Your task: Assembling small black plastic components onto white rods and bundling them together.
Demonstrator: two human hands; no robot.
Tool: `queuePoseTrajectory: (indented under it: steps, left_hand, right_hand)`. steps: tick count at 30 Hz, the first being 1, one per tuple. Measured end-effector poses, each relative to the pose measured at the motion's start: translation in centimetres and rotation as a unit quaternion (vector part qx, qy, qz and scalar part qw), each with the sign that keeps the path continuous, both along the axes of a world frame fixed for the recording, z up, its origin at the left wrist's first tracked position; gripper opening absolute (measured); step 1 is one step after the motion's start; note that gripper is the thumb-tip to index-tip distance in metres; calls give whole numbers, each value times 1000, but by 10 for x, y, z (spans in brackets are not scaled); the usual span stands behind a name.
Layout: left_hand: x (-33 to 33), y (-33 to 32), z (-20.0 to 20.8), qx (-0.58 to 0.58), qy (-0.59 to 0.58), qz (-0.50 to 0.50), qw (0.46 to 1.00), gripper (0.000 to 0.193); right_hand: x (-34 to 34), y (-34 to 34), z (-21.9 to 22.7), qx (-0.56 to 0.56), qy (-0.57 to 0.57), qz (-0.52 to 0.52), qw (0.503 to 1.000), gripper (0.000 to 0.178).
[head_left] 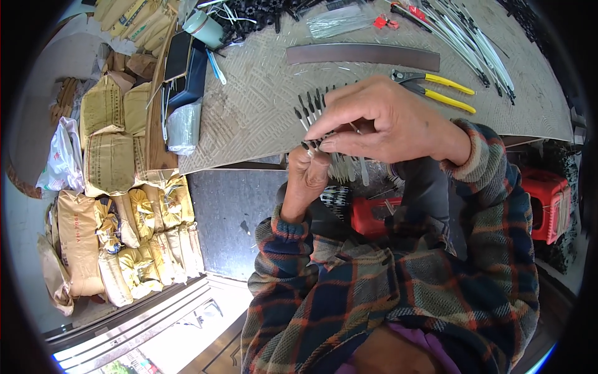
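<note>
Near the frame's centre, the left hand [309,171] has its grip clamped on a fan of thin black-tipped sticks [341,169]; the right hand [386,118] bends over them, its pinch on any one hard to tell. Yellow-handled pliers [448,81] lie upper right on the table [249,112].

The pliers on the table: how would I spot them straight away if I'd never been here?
Find the big grey table across the picture's top. Between the person's right hand and the right end of the long brown strip lie the pliers. Their two bright yellow handles set them apart from the dull strip.
</note>
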State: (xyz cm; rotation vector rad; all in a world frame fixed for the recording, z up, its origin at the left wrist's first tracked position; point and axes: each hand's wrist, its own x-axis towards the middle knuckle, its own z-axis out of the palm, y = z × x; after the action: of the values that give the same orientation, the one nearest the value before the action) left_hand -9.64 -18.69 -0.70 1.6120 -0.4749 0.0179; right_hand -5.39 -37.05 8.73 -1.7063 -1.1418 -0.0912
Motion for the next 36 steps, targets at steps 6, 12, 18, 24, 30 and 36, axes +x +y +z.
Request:
queuePoseTrajectory:
  steps: [6, 12, 18, 24, 30, 36]
  left_hand:
    - [0, 6, 5, 76, 47, 20, 996, 73]
    - [5, -3, 3, -67, -3, -21, 998, 39]
    - [2, -6, 16, -22, 48, -91, 994, 18]
    - [-2, -15, 26, -18, 210, -82, 974, 23]
    - [-7, -13, 0, -94, 289, -129, 944, 22]
    - [1, -9, 15, -42, 143, -175, 973, 25]
  right_hand:
    - [3, 3, 0, 2, 20, 22, 1000, 17]
    - [1, 6, 1, 30, -2, 13, 999, 13]
    - [-5, 13, -4, 21, -79, -92, 992, 8]
    - [38, -22, -45, 58, 41, -132, 989, 23]
    - [41, -8, -110, -280, -273, -28, 920, 33]
    - [64, -14, -77, -97, 32, -22, 995, 29]
